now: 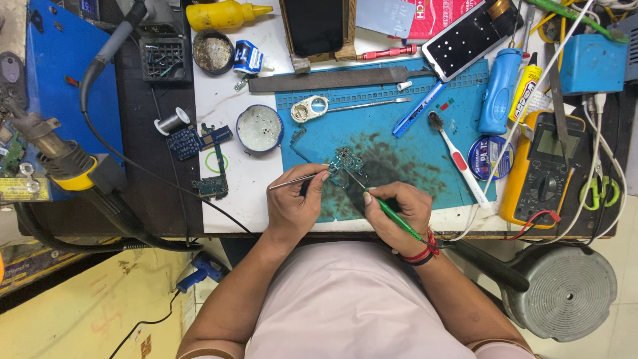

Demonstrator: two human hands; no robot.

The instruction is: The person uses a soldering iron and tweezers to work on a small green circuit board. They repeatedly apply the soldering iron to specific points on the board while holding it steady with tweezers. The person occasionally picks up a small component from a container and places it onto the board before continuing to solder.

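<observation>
Tweezers (292, 181) pinched in left hand (296, 207), green-handled soldering iron (392, 216) gripped in right hand (399, 214); both tips touching small circuit board (345, 161) lying mid blue mat (399, 139), near tabletop (226, 113) edge.

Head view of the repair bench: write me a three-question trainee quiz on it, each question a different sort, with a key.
1. True or false: the left hand holds tweezers whose tips reach the small circuit board.
2. Multiple choice: the tool in the right hand has a handle that is A) red, B) green, C) yellow.
3. Short answer: what lies on the blue work mat just right of the circuit board, bristles up and dirty?

Key:
1. True
2. B, the green-handled soldering iron
3. The white and red toothbrush
</observation>
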